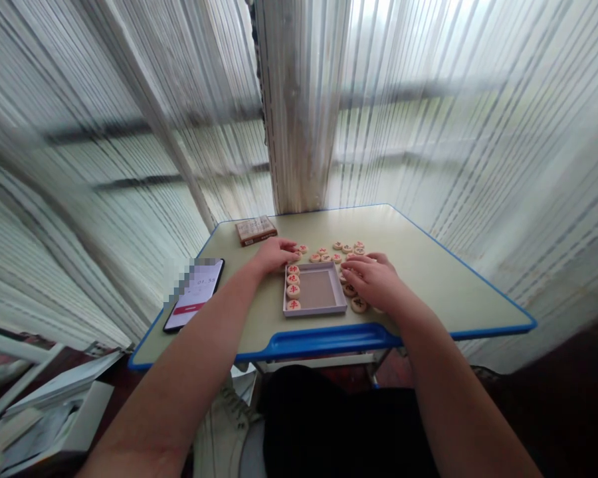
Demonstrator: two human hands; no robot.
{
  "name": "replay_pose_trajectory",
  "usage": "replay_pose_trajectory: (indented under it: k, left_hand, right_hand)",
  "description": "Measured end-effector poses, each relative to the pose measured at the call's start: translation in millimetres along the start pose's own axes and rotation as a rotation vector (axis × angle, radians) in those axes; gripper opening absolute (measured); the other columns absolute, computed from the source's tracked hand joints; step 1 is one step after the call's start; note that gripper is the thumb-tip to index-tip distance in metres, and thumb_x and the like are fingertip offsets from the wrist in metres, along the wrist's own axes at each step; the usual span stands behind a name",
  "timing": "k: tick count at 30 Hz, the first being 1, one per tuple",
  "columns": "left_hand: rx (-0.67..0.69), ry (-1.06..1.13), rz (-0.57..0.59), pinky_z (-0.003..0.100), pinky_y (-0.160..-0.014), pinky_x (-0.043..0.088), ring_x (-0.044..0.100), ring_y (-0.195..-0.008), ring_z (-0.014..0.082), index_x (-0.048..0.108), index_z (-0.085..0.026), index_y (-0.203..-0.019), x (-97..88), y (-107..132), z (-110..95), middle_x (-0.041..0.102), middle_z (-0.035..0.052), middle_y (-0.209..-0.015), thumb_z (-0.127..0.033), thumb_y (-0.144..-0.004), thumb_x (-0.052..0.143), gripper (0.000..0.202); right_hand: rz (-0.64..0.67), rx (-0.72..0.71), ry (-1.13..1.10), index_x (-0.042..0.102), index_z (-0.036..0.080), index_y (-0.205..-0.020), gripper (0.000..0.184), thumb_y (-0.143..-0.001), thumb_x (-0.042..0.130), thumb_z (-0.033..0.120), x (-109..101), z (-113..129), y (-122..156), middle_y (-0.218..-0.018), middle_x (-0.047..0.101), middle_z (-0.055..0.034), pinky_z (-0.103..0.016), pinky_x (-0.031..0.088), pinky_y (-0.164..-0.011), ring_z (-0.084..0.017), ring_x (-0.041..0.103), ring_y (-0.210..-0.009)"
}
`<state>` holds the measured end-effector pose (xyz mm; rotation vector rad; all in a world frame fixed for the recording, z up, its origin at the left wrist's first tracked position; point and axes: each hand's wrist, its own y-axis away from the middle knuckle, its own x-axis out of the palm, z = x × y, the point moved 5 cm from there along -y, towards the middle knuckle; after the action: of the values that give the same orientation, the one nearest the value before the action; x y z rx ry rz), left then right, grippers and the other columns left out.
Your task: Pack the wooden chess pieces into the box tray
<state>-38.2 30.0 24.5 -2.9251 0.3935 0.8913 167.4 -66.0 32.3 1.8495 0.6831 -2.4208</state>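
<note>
A shallow open box (341, 309) lies on the desk with several round Chinese chess pieces (293, 291), marked in red, in a column along its left wall. The rest of its floor is bare. My left hand (275, 255) is at the box's far left corner, fingers stretched out and apart, tips at a loose piece (303, 249). Over the box's right side, my right hand (371, 275) spreads its fingers above loose pieces, partly hiding them. One dark-marked piece (359, 304) shows below that palm. More loose pieces (323, 252) lie beyond the box.
A brown patterned box (256, 230) sits at the desk's far left. A phone (199, 292) with a lit screen lies by the left edge. Blue trim (329, 338) borders the desk (438, 285). Sheer curtains (179, 99) hang behind it.
</note>
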Motion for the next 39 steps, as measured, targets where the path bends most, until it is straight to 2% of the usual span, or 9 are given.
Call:
replay_pose_trajectory:
  k: [8,12,15,19,22,28,31,34,39]
  left_hand:
    - [0.081,-0.100,0.014,0.031,-0.084,0.047,0.062,-0.096,0.0223,0.064,-0.009,-0.107,-1.2,0,-1,0.067,0.0116,-0.107,-0.027,-0.062,0.070,0.049]
    - [0.125,-0.211,-0.056,0.032,-0.081,0.047,0.063,-0.086,0.0208,0.066,-0.011,-0.105,0.2,1,-6,0.069,0.0104,-0.100,-0.032,-0.067,0.066,0.043]
    - [0.281,-0.296,-0.111,0.032,-0.083,0.046,0.061,-0.089,0.0210,0.070,-0.012,-0.098,2.5,2,-17,0.067,0.0111,-0.098,-0.036,-0.074,0.058,0.036]
    - [0.496,-0.257,-0.023,0.029,-0.087,0.044,0.060,-0.093,0.0182,0.072,-0.011,-0.088,11.1,7,-34,0.067,0.0106,-0.098,-0.037,-0.084,0.041,0.041]
    - [0.415,-0.247,0.034,0.028,-0.082,0.045,0.061,-0.087,0.0181,0.072,-0.011,-0.088,13.9,8,-31,0.069,0.0086,-0.094,-0.037,-0.080,0.044,0.039]
    - [0.170,-0.262,0.017,0.024,-0.062,0.043,0.059,-0.068,0.0146,0.072,-0.012,-0.090,6.3,8,-17,0.070,0.0043,-0.080,-0.029,-0.069,0.053,0.033]
    - [0.165,-0.276,0.005,0.023,-0.059,0.041,0.056,-0.063,0.0131,0.072,-0.012,-0.086,4.0,8,-17,0.068,0.0031,-0.072,-0.027,-0.067,0.053,0.031]
    - [0.161,-0.278,0.021,0.022,-0.057,0.039,0.054,-0.059,0.0119,0.073,-0.012,-0.084,5.6,9,-15,0.067,0.0020,-0.067,-0.026,-0.066,0.052,0.030]
    - [0.153,-0.248,0.086,0.021,-0.052,0.036,0.051,-0.054,0.0110,0.072,-0.012,-0.080,10.5,10,-14,0.062,0.0004,-0.057,-0.026,-0.066,0.052,0.029]
  right_hand:
    - [0.022,-0.025,-0.024,0.067,0.022,-0.103,0.039,-0.092,0.033,0.036,0,3,-1,-0.111,0.067,-0.0045,-0.038,0.029,-0.095,-0.019,0.054,-0.108]
    - [0.045,-0.004,-0.026,0.067,0.022,-0.104,0.039,-0.092,0.033,0.038,3,1,-1,-0.114,0.065,-0.0052,-0.038,0.029,-0.096,-0.020,0.051,-0.112]
    - [0.072,-0.017,-0.032,0.067,0.023,-0.102,0.040,-0.093,0.032,0.038,5,2,-1,-0.114,0.065,-0.0052,-0.039,0.028,-0.096,-0.020,0.050,-0.113]
    - [0.066,-0.047,-0.020,0.068,0.023,-0.099,0.041,-0.094,0.030,0.037,4,4,-1,-0.109,0.067,-0.0051,-0.039,0.029,-0.095,-0.020,0.051,-0.112]
    - [0.035,-0.038,-0.018,0.068,0.022,-0.099,0.039,-0.093,0.033,0.037,1,5,-1,-0.108,0.067,-0.0066,-0.040,0.030,-0.095,-0.021,0.052,-0.111]
    - [-0.084,-0.027,-0.059,0.067,0.021,-0.108,0.032,-0.087,0.047,0.035,-7,6,0,-0.110,0.066,-0.0087,-0.041,0.035,-0.093,-0.024,0.053,-0.102]
    - [-0.135,-0.047,-0.112,0.067,0.022,-0.106,0.027,-0.083,0.053,0.027,-10,7,0,-0.105,0.067,-0.0075,-0.040,0.039,-0.090,-0.025,0.052,-0.099]
    - [-0.185,-0.057,-0.186,0.067,0.022,-0.103,0.025,-0.085,0.050,0.023,-14,6,2,-0.098,0.068,-0.0068,-0.038,0.042,-0.087,-0.024,0.053,-0.094]
    - [-0.133,-0.097,-0.283,0.065,0.023,-0.093,0.022,-0.087,0.045,0.017,-19,18,5,-0.087,0.067,-0.0051,-0.034,0.045,-0.078,-0.020,0.055,-0.088]
